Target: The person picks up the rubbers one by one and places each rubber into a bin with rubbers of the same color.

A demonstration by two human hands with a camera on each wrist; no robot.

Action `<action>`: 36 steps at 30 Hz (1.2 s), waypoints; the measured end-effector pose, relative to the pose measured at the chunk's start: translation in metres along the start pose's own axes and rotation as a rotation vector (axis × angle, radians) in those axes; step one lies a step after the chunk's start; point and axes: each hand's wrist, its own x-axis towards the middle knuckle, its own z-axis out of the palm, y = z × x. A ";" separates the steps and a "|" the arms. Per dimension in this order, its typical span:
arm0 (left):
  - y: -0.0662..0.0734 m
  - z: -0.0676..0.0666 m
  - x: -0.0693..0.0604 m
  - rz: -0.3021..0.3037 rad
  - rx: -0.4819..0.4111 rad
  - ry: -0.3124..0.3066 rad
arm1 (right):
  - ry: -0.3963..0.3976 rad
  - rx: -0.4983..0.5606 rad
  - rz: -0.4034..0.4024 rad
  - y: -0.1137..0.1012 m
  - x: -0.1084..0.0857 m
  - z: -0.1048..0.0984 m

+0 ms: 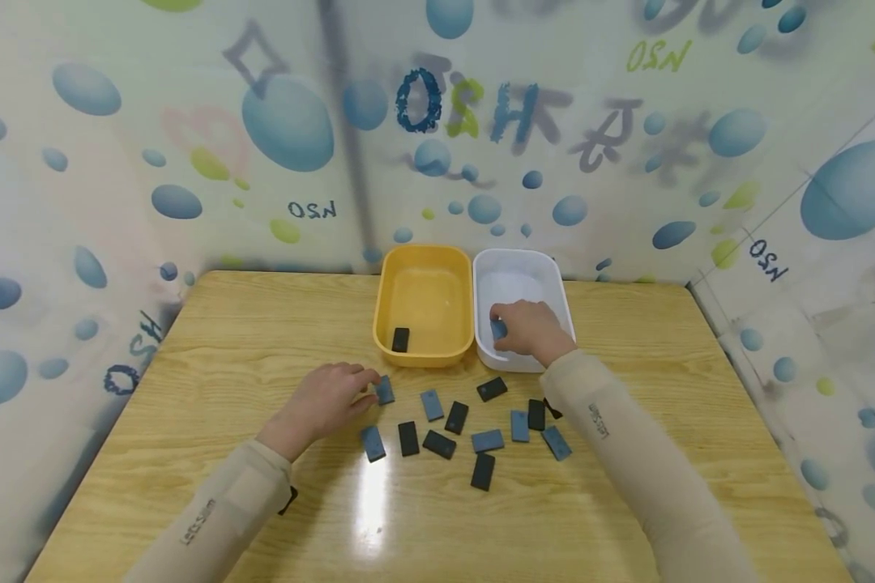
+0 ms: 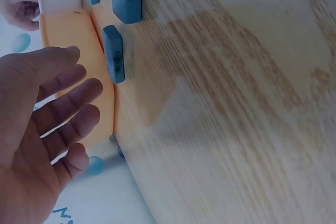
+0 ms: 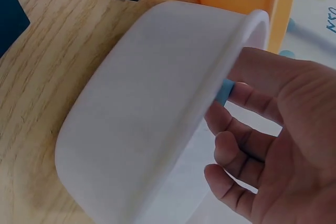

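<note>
My right hand (image 1: pixel 528 330) is over the white bin (image 1: pixel 487 354), pinching a small blue rectangular block (image 1: pixel 499 328). In the right wrist view, the bin's rim partly hides this block (image 3: pixel 224 92). My left hand (image 1: pixel 328 398) is by another blue block (image 1: pixel 385 390) just in front of the yellow bin (image 1: pixel 426 357). The left wrist view shows its fingers (image 2: pixel 79 100) loosely bent, holding nothing, apart from the nearest blue block (image 2: pixel 113 54). One black block (image 1: pixel 401 339) lies inside the yellow bin. The white bin's floor is partly hidden by my right hand.
Several blue blocks (image 1: pixel 488 440) and black blocks (image 1: pixel 439 444) lie scattered on the wooden table (image 1: pixel 277 324) before the bins. The two bins stand side by side at the table's back edge, against a patterned wall covering (image 1: pixel 379 186).
</note>
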 end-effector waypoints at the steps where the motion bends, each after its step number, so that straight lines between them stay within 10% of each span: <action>1: 0.000 0.000 0.000 -0.002 0.000 -0.003 | -0.010 0.012 0.007 -0.001 0.001 0.001; 36: -0.005 0.005 -0.005 -0.021 -0.051 -0.035 | -0.058 0.099 0.069 -0.007 0.026 0.030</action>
